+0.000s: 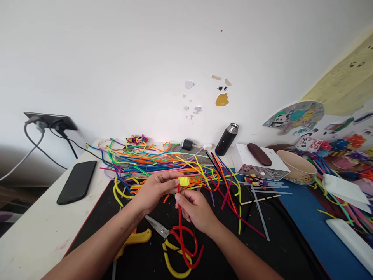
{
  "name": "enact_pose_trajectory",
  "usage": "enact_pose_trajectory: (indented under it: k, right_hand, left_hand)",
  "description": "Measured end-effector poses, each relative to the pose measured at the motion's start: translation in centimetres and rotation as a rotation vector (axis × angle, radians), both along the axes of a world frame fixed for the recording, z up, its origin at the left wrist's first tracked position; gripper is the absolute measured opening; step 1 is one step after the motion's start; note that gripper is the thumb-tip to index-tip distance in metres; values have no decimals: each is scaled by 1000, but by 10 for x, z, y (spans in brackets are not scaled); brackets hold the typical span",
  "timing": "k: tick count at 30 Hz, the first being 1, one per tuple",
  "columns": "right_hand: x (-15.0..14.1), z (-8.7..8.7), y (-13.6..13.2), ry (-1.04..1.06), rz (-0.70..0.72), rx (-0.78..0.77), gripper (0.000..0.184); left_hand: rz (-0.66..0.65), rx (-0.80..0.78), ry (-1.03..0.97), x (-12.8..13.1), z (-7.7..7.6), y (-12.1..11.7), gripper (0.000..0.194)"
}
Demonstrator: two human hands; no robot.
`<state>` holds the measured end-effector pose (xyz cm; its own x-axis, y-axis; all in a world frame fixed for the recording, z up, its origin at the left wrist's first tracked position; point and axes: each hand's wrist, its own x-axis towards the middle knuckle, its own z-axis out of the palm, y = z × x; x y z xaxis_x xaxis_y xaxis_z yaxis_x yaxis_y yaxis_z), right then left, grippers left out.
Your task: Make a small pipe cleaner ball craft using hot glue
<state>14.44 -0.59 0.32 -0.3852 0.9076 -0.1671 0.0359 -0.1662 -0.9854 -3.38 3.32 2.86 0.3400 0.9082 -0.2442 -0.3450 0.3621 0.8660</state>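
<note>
My left hand (156, 191) pinches a small, tightly wound yellow pipe cleaner coil (184, 181) between thumb and fingers. Just below it, my right hand (196, 208) is closed on a red pipe cleaner (181, 229), whose upper end runs up against the coil. The lower part of the red stem hangs down and curls over scissors (164, 232) with red and yellow handles, lying with blades apart on the black mat (215, 252). Beside my left forearm lies a yellow tool handle (136, 238), partly covered by the arm. My right fingertips are partly hidden.
Many coloured pipe cleaners (151, 165) spread behind my hands, with more to the right (259, 212). A black phone (77, 182) lies left. Along the wall stand a black flask (227, 139), a white box (250, 159) bearing a brown case (259, 154), and a beige basket (297, 164).
</note>
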Motion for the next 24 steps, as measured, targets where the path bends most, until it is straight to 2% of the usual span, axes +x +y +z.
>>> enact_pose_trajectory:
  k: [9,24]
  right_hand:
    - [3,-5,0,-1,-19,-19,61]
    - [10,-8,1,-186,-52,95,58]
  left_hand:
    - [-8,-13,8,1,3,-1,44]
    - [15,-85,5,6,3,-6,44]
